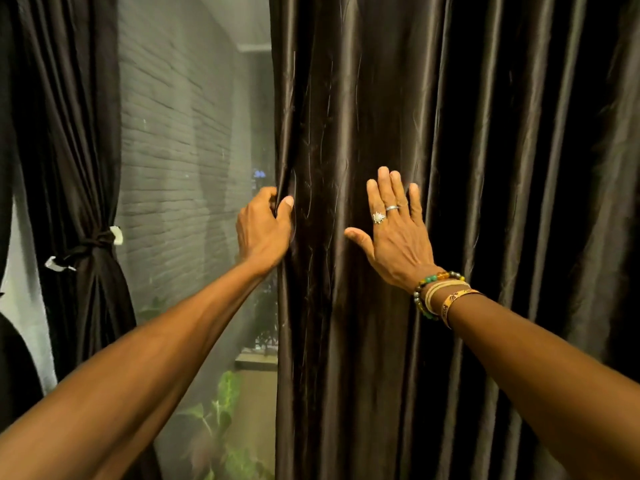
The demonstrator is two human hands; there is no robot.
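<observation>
Head camera faces forward, near the curtain (wide-angle view).

The right hand wears a large pale-stone ring and a plain silver band. At its wrist sit a green, amber and dark beaded bracelet, cream cords and a yellow patterned wristband.

Tied-back curtain left; brick wall, plants outside.

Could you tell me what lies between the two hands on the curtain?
Head view: only creased curtain fabric; the left hand grips its edge, the right hand presses flat.
</observation>
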